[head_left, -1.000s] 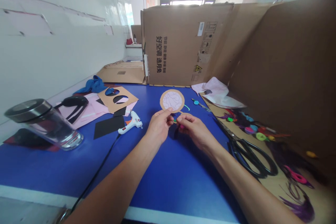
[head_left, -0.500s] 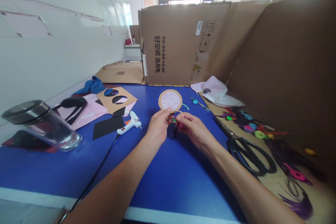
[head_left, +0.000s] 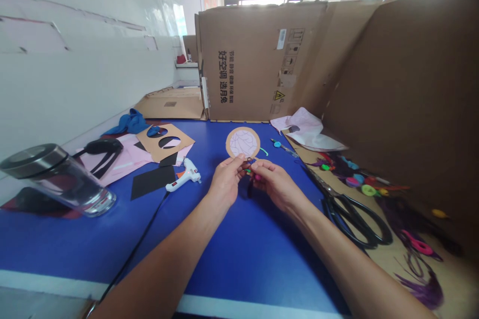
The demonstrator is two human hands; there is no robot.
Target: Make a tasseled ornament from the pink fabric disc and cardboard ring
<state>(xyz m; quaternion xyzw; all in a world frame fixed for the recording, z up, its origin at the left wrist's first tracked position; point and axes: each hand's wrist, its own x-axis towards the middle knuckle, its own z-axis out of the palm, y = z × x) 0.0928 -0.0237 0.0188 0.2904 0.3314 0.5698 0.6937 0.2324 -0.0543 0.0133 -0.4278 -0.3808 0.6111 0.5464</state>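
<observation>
My left hand (head_left: pixel 227 177) and my right hand (head_left: pixel 271 179) meet over the middle of the table. Between their fingertips they pinch a thin dark cord (head_left: pixel 249 160) that bends into a small loop. A pink bead (head_left: pixel 258 177) shows at my right fingers, and a dark strand (head_left: pixel 250 189) hangs below; the fingers partly hide both. Just beyond my hands lies a round cardboard-rimmed disc (head_left: pixel 243 143) with purple lines on a pale face. A curved green strip (head_left: pixel 264 151) sticks out beside it.
A white glue gun (head_left: pixel 186 176), black paper (head_left: pixel 153 182) and cut cardboard (head_left: pixel 164 142) lie left, near a glass bottle (head_left: pixel 63 179). On the right are large scissors (head_left: pixel 355 219), a compass (head_left: pixel 283 147), and several beads and purple tassels (head_left: pixel 422 289). Cardboard walls (head_left: pixel 254 70) stand behind and right.
The whole view has shifted very slightly. My hands stay in nearly the same place, and the cord's loop shows a little more clearly between the fingertips.
</observation>
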